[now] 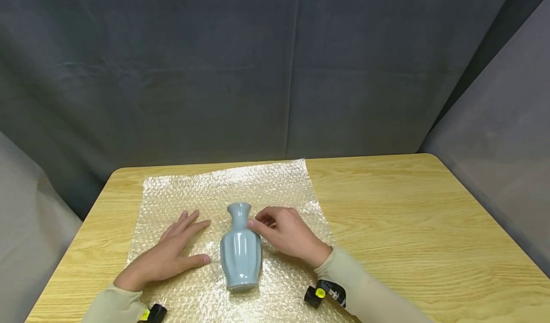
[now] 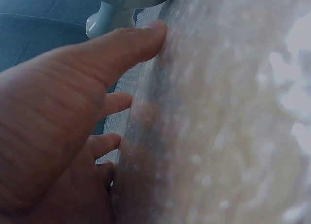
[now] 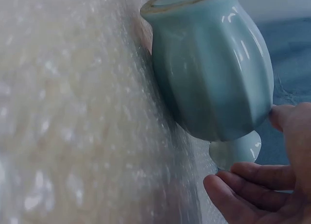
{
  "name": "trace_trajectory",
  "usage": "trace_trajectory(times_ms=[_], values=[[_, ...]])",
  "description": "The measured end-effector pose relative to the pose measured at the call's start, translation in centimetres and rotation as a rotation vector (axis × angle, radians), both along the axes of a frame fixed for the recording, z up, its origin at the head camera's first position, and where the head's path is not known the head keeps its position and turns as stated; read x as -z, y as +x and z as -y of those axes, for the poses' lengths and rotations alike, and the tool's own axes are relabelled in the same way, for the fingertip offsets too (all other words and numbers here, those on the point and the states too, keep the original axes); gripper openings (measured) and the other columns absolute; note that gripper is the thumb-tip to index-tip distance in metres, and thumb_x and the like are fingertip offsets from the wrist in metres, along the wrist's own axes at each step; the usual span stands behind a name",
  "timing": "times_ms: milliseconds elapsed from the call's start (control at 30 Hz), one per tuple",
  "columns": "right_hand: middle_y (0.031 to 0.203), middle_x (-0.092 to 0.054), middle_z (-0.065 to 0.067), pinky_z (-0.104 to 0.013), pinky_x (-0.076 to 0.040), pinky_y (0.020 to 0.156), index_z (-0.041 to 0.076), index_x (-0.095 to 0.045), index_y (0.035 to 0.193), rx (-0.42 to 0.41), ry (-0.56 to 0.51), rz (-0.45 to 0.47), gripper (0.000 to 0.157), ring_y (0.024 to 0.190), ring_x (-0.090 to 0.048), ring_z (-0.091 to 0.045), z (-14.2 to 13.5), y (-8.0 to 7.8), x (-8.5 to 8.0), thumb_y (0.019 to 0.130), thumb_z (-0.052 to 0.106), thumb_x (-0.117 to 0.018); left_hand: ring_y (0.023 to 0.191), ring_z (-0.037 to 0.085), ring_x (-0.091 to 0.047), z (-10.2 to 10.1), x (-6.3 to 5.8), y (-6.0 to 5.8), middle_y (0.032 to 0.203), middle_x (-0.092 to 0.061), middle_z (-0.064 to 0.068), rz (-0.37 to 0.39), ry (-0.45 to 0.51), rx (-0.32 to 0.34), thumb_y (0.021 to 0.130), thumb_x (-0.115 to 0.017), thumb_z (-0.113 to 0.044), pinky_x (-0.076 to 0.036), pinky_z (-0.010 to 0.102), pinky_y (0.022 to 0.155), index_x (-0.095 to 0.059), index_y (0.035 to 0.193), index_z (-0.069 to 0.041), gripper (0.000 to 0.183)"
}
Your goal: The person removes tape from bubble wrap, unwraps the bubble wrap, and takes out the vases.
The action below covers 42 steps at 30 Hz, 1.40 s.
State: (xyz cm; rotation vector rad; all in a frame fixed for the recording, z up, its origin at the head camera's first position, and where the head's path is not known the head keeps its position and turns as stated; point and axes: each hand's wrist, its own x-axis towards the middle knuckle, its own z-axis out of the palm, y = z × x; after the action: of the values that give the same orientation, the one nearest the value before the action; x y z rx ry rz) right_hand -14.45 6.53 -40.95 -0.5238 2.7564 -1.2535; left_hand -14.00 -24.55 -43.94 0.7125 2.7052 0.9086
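A pale blue ribbed vase lies on its side on a sheet of bubble wrap, its mouth pointing away from me and its base towards me. To its left, my left hand rests on the wrap with fingers spread, apart from the vase. My right hand is at the vase's right side, the thumb tip at the shoulder near the neck. In the right wrist view, the loosely bent fingers are beside the neck of the vase, not wrapped round it.
The bubble wrap covers the left and middle of a wooden table, reaching nearly to its back edge. Dark grey cloth hangs behind the table, and lighter cloth stands along the right side.
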Motion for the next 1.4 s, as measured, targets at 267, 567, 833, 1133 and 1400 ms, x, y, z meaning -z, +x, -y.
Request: trace_trajectory(times_ms=[267,567,833,1133,1400], values=[[0.098,-0.080,0.001,-0.024,-0.060,0.081,0.014,-0.078,0.112,0.003,-0.002,0.023,0.045,0.085,-0.072,-0.005,0.4,-0.1,0.3,0.099,0.054,-0.063,0.160,0.051,-0.009,0.0,0.1,0.0,0.173,-0.021,0.019,-0.009,-0.002,-0.004,0.091,-0.071,-0.057,-0.009,0.073,0.124,-0.046,0.156,-0.021,0.079],[0.097,-0.080,0.000,-0.026,-0.060,0.079,0.012,-0.077,0.115,0.004,-0.029,0.075,0.048,0.083,-0.071,-0.006,1.0,-0.3,0.5,0.100,0.054,-0.061,0.161,0.049,-0.008,0.0,0.1,0.0,0.174,-0.020,0.017,0.006,-0.003,-0.015,0.091,-0.072,-0.058,-0.009,0.073,0.125,-0.046,0.156,-0.023,0.078],[0.098,-0.079,-0.003,-0.027,-0.060,0.077,0.008,-0.075,0.118,0.020,-0.072,0.131,0.048,0.084,-0.071,-0.008,1.3,-0.5,0.5,0.100,0.051,-0.063,0.161,0.049,-0.007,0.0,0.2,-0.1,0.174,-0.019,0.017,0.013,-0.007,-0.018,0.091,-0.071,-0.058,-0.008,0.073,0.125,-0.045,0.156,-0.024,0.079],[0.114,-0.076,-0.014,-0.031,-0.061,0.085,-0.002,-0.064,0.132,0.046,-0.278,0.348,0.060,0.098,-0.073,-0.017,1.5,-0.7,1.1,0.097,0.046,-0.069,0.161,0.049,-0.007,0.0,0.2,-0.1,0.174,-0.019,0.016,0.013,-0.008,-0.022,0.091,-0.071,-0.058,-0.009,0.074,0.124,-0.046,0.156,-0.024,0.078],[0.122,-0.071,-0.017,-0.027,-0.058,0.088,-0.006,-0.062,0.133,0.052,-0.501,0.523,0.059,0.099,-0.069,-0.015,2.3,-0.9,1.9,0.097,0.040,-0.070,0.161,0.048,-0.008,0.0,0.3,-0.1,0.174,-0.019,0.016,0.009,-0.017,-0.022,0.091,-0.071,-0.059,-0.010,0.073,0.124,-0.045,0.156,-0.024,0.079]])
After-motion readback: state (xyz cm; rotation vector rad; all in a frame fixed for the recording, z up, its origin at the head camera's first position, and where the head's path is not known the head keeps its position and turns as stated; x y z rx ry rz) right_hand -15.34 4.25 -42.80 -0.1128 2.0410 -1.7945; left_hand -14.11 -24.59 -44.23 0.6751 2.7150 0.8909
